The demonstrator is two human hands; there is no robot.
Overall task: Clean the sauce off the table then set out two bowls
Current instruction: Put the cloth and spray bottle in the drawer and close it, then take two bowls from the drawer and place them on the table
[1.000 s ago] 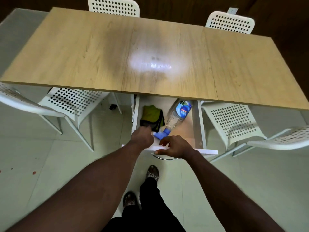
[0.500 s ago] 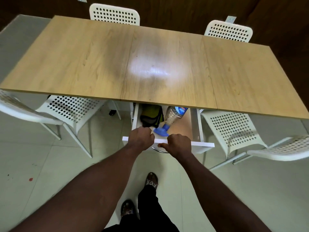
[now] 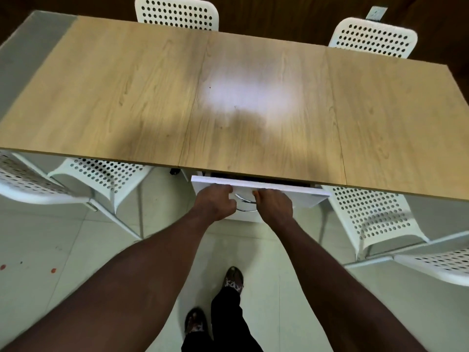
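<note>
Directly below the camera, a white drawer (image 3: pixel 284 190) sits almost fully in under the near edge of the wooden table (image 3: pixel 132 97). Only a thin dark slit shows above its front, so its contents are hidden. Left hand (image 3: pixel 215 200): fingers curled tight, knuckles against the drawer front. Right hand (image 3: pixel 274 203): fingers bent, tips at the front's upper edge. A chrome handle (image 3: pixel 244 204) shows between the two hands, and each end passes behind a hand. I cannot tell whether either hand hooks the handle or merely presses on the panel. Tabletop: pale glare patch (image 3: pixel 248 97) at centre, washing out the grain there. Two tiny dark specks (image 3: pixel 209 86) lie near the glare, too small to identify. White perforated chairs (image 3: pixel 176 13) stand along the far side, their seats hidden behind the table. Others on the near side are partly tucked under it or cut off by the frame edges. Both forearms run off the bottom of the frame. Patterned shoes (image 3: pixel 234 280) and dark trouser legs stand on a pale tiled floor (image 3: pixel 76 250), which has small reddish spots at far left. The outer areas of the view are blurred.
</note>
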